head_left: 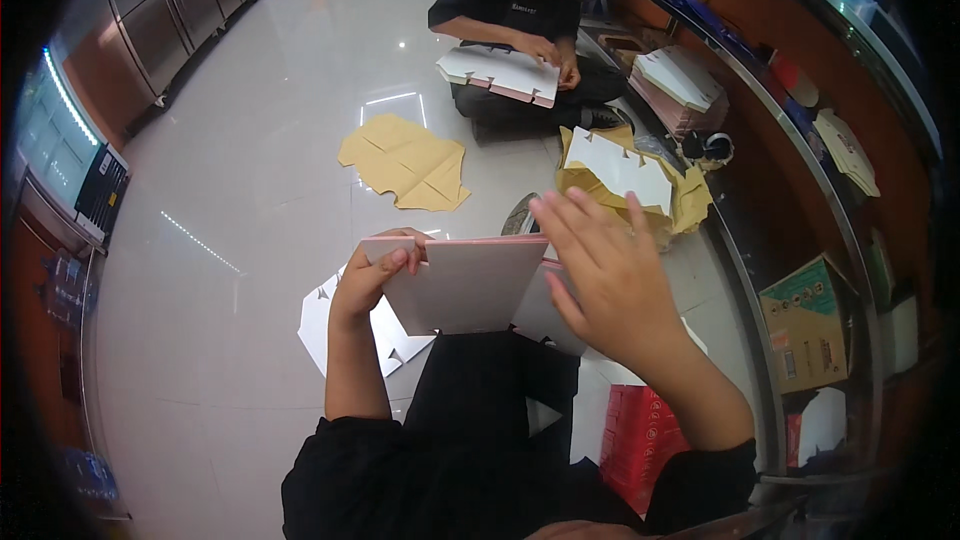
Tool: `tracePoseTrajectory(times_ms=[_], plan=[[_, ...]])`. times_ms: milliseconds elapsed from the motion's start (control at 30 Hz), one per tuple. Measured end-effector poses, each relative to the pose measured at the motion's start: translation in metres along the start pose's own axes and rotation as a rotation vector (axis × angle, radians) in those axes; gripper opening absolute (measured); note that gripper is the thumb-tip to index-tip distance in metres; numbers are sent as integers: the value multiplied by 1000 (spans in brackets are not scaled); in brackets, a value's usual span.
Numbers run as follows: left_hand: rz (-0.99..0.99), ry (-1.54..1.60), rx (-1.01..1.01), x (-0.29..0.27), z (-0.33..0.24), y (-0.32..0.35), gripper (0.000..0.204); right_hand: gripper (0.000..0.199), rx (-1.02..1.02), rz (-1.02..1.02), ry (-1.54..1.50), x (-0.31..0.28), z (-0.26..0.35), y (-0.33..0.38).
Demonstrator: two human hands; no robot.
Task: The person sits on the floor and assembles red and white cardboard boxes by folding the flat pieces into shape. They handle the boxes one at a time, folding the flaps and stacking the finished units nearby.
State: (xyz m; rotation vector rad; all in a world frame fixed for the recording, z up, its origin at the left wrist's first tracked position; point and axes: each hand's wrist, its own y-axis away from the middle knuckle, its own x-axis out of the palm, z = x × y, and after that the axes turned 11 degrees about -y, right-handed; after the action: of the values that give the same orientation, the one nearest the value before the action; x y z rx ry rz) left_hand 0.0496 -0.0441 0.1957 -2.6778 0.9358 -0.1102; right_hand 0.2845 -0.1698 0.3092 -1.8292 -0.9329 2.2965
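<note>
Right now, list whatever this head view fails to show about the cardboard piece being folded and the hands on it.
- Folded cardboard blank: its right part is behind the right hand.
- Right hand: palm side is turned away, so contact with the blank cannot be told.
- Left hand: fingers curl over the left edge; the thumb is hidden.
- White flat blanks on the floor: partly covered by the left forearm.

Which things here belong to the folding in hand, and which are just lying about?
In hand: left hand gripping the pink-edged box blank, right hand open over it.
Lying about: flat white blanks, brown sheets, red carton, printed cardboard box.
</note>
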Motion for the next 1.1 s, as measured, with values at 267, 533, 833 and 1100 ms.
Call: tracePoseTrajectory(times_ms=[267, 533, 833, 1100], plan=[[43, -69, 36, 6, -15, -3, 31, 23, 32, 80, -100, 28, -15, 10], [-20, -104, -1, 12, -9, -1, 27, 7, 73, 44, -142, 30, -14, 6], [-39, -76, -380, -1, 38, 17, 46, 7, 203, 83, -345, 38, -20, -5], [-300, -164, -343, 31, 18, 14, 34, 9, 239, 91, -505, 30, -21, -7]])
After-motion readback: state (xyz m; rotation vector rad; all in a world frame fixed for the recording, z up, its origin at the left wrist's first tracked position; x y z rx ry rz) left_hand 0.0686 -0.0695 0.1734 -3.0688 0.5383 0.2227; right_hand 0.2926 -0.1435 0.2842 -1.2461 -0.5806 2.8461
